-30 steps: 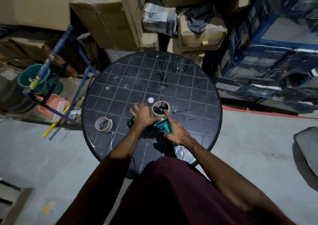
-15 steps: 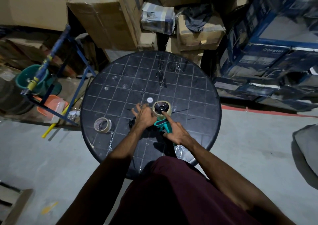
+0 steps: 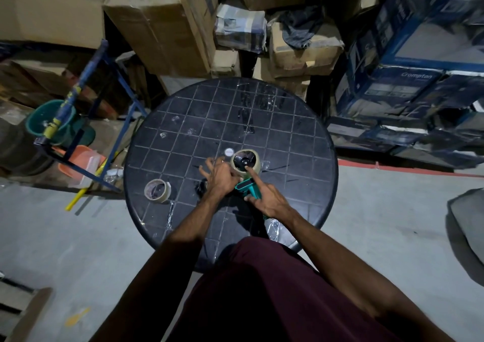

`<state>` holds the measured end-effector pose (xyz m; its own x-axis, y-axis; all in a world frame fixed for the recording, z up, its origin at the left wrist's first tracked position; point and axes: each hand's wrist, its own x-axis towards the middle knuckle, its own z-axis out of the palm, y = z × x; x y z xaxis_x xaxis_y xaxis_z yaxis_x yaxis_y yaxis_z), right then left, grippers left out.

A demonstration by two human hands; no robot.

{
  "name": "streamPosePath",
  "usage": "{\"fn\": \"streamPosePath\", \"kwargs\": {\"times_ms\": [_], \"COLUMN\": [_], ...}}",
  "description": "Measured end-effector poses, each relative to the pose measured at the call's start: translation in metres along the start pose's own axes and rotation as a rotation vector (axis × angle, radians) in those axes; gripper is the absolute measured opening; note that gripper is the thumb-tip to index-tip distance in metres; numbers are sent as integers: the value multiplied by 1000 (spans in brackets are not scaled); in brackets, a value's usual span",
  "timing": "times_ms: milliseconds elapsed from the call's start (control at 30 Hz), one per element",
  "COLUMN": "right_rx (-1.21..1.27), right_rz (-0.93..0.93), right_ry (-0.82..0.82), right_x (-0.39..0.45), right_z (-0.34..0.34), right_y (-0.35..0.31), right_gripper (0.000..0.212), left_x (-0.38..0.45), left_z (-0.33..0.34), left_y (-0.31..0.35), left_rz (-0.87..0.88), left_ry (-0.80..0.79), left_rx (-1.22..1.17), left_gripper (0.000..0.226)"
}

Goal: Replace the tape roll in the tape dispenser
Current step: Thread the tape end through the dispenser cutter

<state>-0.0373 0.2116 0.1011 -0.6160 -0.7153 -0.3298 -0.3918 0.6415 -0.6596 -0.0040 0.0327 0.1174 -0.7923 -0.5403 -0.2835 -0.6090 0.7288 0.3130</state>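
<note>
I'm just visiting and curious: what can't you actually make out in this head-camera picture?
- Tape dispenser: the left hand and right hand cover most of it.
- Tape end: too small and dim.
- Spare tape roll: remaining tape unclear, too small.
- White disc: too small to identify.

A: Count on the bench (image 3: 301, 122)?
B: Two tape rolls: one tape roll (image 3: 245, 161) sat on the tape dispenser (image 3: 248, 188), one spare roll (image 3: 157, 190) lay at the left. One dispenser. One small white disc (image 3: 229, 151).
A: Hands?
B: Two, a left hand (image 3: 222, 178) and a right hand (image 3: 269, 197), both at the dispenser.
A: Around it?
B: One green bucket (image 3: 49, 124), one orange tub (image 3: 82, 162). Cardboard boxes: several, stacked, couldn't count exactly.
</note>
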Motion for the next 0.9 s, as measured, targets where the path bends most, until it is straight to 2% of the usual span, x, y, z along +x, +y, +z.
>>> {"fn": "streamPosePath", "kwargs": {"times_ms": [133,233,300,400,500,633,800,900], "right_rx": [-99,-307,-361,-357,-410,-383,-479,-472], "right_rz": [-16,59,105,119,134,207,121,102], "right_ry": [-6,-16,-8,6,-33,-93,0,-56], "right_x": [-1,0,2,3,1,0,0,-1], "right_z": [0,5,7,8,6,7,13,9], "right_y": [0,-4,-6,-3,-2,-10,-7,-10], "right_gripper": [98,100,103,99,79,92,76,76], "left_x": [0,-1,-3,-7,-11,-14,-16,-19], "left_z": [5,12,18,25,30,37,41,39], "left_y": [-5,-6,-6,-9,-13,-19,-23,-25], "left_rz": [28,58,51,9,-28,-62,-93,-114], "left_ry": [17,3,-22,-62,-118,-167,-167,-159], "left_rx": [-8,68,100,86,64,42,-13,-65], "left_gripper": [11,13,18,25,19,14,32,29]}}
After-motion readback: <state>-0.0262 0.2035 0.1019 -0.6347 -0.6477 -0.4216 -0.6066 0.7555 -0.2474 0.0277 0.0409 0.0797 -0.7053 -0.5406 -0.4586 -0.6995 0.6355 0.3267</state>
